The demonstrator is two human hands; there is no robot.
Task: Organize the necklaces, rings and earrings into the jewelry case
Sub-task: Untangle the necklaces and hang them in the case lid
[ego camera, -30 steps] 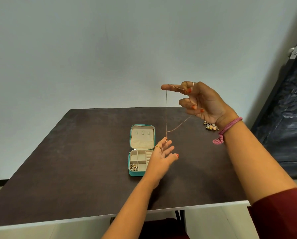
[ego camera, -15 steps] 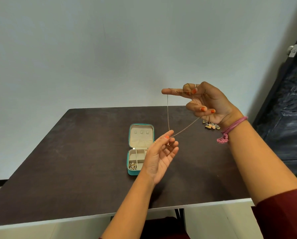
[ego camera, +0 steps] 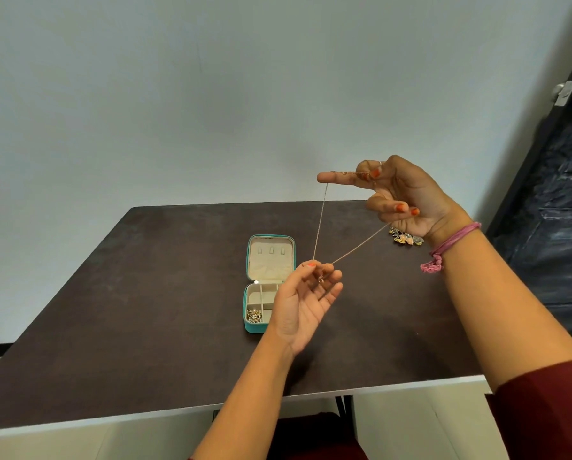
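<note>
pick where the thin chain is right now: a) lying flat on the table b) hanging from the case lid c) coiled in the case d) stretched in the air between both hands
d: the necklace chain runs taut from the right hand, draped over its index finger, down to the left hand, which pinches it above the open jewelry case.

The right hand [ego camera: 407, 197] has orange-red painted nails and a thin ring [ego camera: 380, 163] on one finger. A pink thread bracelet [ego camera: 450, 242] with a knotted tassel circles its wrist, and a maroon sleeve [ego camera: 543, 410] covers the upper forearm. The left hand [ego camera: 306, 300] has orange-red nails too.
</note>
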